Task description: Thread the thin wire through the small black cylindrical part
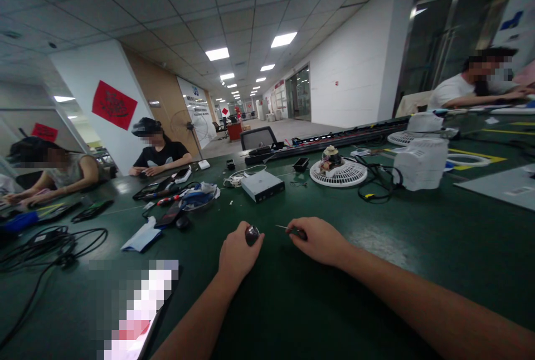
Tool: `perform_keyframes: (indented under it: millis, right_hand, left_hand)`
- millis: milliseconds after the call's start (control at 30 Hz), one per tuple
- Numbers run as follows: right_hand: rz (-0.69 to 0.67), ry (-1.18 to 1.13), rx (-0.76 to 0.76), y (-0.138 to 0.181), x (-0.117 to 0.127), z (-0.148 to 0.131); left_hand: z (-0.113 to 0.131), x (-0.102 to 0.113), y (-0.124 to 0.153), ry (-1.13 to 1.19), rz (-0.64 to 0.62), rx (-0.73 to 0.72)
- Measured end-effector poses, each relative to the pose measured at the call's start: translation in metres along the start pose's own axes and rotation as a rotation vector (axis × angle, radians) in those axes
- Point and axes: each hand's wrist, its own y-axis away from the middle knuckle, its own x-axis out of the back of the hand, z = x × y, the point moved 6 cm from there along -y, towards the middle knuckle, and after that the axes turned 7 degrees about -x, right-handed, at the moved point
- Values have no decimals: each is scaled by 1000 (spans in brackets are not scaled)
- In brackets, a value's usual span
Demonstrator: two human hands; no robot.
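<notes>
Low over the green table, my left hand (235,254) has its fingers closed around a small, dark, shiny round object (252,235); its exact kind does not show. My right hand (320,242) grips a small screwdriver (299,233) by its dark handle, with the thin metal shaft pointing left toward the round object. A gap separates the shaft's tip from my left hand. Beyond both hands lies a flat silver box (262,185), like a disc drive, which neither hand touches.
A white fan grille with a motor (337,171) and a white housing (420,164) stand right. Left are a blue cloth mask (142,235), black cables (62,248), tools and a lit screen (140,315). A small black tray (301,164) sits behind. Several people sit around the table.
</notes>
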Motion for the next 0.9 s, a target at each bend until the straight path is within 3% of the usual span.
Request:
perform_keyframes:
  millis: [100, 267, 367, 467, 633, 800, 900]
  right_hand:
    - [4, -42, -66, -3, -1, 7]
    - [-4, -230, -54, -4, -5, 5]
    - [-86, -336, -14, -1, -11, -3]
    - [-146, -292, 26, 2, -17, -8]
    - [-131, -181, 25, 1, -23, -4]
    - [-115, -61, -9, -1, -24, -2]
    - [-123, -68, -44, 0, -21, 0]
  left_hand:
    - [-3, 5, -1, 80, 68, 37]
    - [20, -3, 6, 106, -59, -148]
    - [42, -11, 13, -13, -146, -313]
    - [59, -16, 17, -219, -201, -436]
    - [67, -8, 19, -399, -137, -564]
    - [58, -4, 16, -393, -117, -476]
    - [40, -2, 9, -359, -116, -234]
